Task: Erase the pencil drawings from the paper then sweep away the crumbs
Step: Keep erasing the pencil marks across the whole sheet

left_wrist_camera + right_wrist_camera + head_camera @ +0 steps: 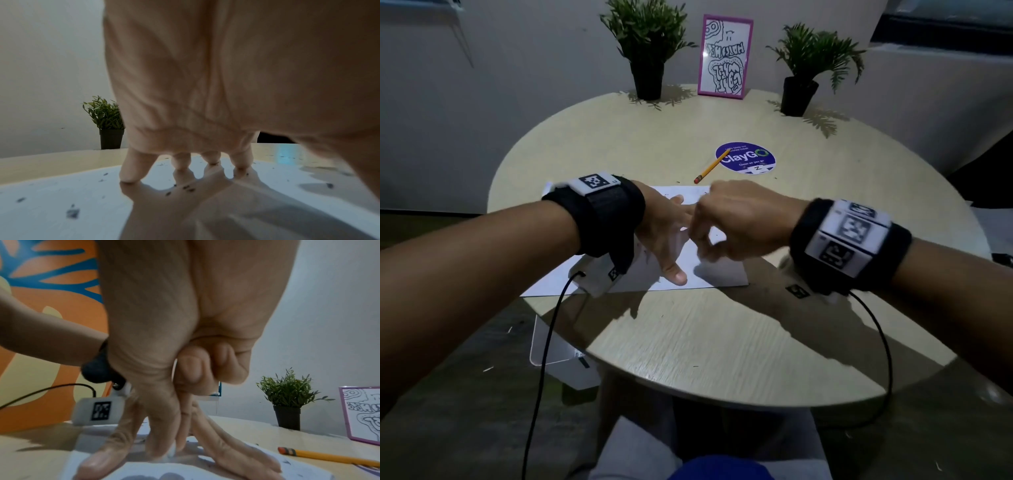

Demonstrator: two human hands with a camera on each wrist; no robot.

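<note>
Now our left hand (pixel 664 236) lies flat, fingers spread, on the paper (pixel 719 274); our right hand (pixel 736 222) pinches a small white eraser (pixel 171 451).

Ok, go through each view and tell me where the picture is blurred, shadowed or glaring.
Head view: dim, hard arm shadows across the table, right hand motion-blurred. Left wrist view: the left hand is soft and close, its shadow falls on the paper, and a bluish glare sits on the tabletop. Right wrist view: fingertips smeared by motion, pencil fairly sharp.
</note>
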